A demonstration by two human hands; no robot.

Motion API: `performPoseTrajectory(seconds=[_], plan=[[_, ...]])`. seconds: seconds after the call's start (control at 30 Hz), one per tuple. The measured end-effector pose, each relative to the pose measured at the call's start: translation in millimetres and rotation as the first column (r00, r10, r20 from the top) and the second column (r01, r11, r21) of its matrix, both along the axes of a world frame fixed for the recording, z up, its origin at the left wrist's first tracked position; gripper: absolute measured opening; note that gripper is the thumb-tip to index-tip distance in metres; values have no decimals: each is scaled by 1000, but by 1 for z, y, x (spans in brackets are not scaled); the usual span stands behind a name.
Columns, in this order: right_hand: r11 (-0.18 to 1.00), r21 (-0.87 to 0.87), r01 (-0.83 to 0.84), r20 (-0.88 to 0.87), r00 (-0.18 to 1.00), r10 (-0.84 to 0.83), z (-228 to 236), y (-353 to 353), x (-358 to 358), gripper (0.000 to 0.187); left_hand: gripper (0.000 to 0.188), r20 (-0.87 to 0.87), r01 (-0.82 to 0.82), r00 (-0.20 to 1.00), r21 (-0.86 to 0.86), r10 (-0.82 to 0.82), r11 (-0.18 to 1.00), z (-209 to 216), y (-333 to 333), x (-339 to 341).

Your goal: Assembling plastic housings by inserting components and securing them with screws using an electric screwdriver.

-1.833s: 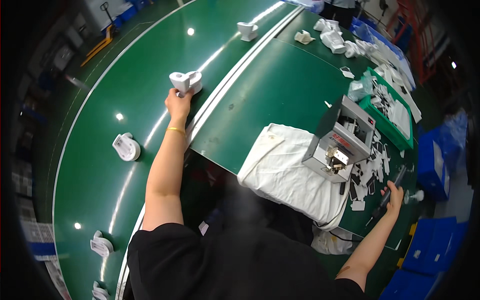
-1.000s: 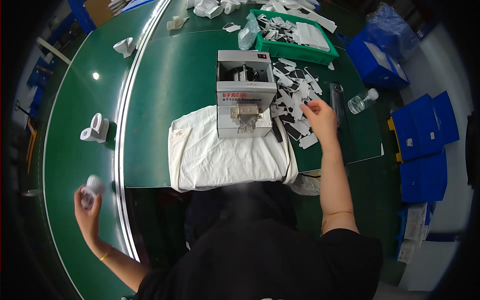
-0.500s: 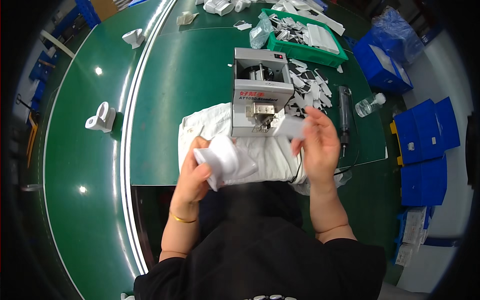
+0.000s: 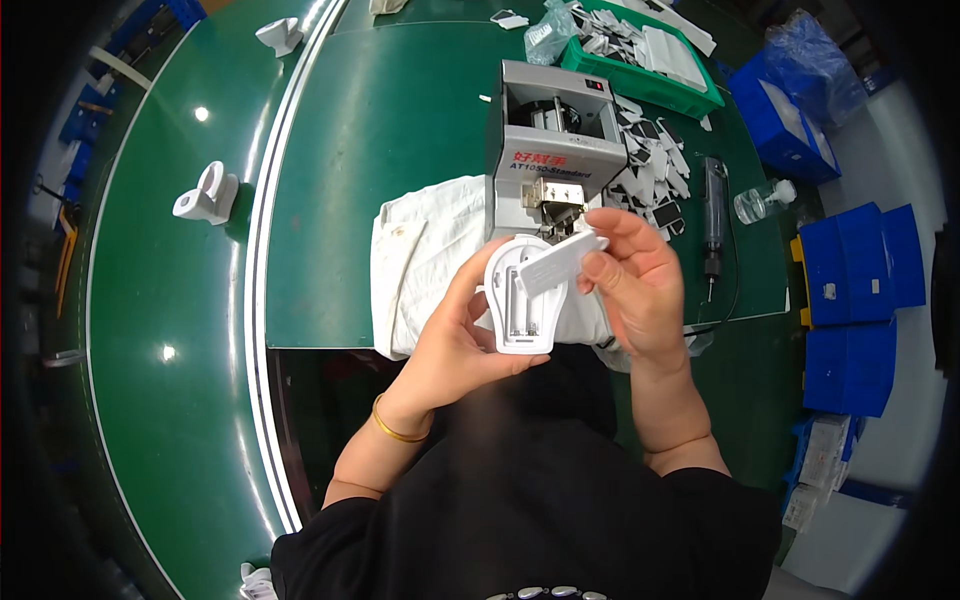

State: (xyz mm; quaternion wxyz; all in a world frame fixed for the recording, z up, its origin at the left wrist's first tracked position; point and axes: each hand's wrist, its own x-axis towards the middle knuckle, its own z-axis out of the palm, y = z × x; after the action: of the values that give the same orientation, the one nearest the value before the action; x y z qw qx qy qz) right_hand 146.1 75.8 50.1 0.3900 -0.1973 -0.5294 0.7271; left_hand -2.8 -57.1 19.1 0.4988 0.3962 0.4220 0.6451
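In the head view, the left hand (image 4: 455,340) holds a white housing (image 4: 545,312) above the cloth (image 4: 410,250), just in front of the machine (image 4: 560,150). Its grip is firm but wide: fingers wrap the left side while the thumb lies along the near end. The right hand (image 4: 640,290) pinches a white cover (image 4: 555,264) by its upper right end, thumb against fingers with only the cover's thickness between them. The step in hand seems to be bringing the cover to the housing's open bay (image 4: 517,300), where metal contacts (image 4: 524,330) show at the near end. The housing's hollow side faces up toward the camera; its long axis runs away from the wearer, leaning only slightly, with the broad rounded end far and the narrower flat end near. The cover's long axis slants instead from lower left to upper right, its free end overlapping the upper part of the bay; whether the two touch cannot be told. The next move would probably call for turning the cover until its length matches the bay, then lowering it evenly, with the left hand keeping the housing steady and its thumb clear of the rim.
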Motion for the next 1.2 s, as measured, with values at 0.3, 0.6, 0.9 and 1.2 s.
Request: performPoseTrajectory(seconds=[0.3, 0.6, 0.9, 1.2], plan=[[867, 450, -212, 388, 921, 24, 16, -2, 16, 24, 98, -136, -56, 990, -57, 48, 997, -7, 3, 7], [844, 483, -232, 465, 885, -23, 19, -2, 17, 23, 97, -202, -46, 979, -76, 30, 996, -12, 4, 8], [505, 813, -291, 492, 806, -327, 8, -8, 14, 31, 95, -194, -77, 979, -46, 67, 996, -17, 5, 10], [980, -5, -199, 255, 947, 193, -21, -17, 11, 69, 62, -144, -133, 981, -5, 131, 991, -7, 7, 13]])
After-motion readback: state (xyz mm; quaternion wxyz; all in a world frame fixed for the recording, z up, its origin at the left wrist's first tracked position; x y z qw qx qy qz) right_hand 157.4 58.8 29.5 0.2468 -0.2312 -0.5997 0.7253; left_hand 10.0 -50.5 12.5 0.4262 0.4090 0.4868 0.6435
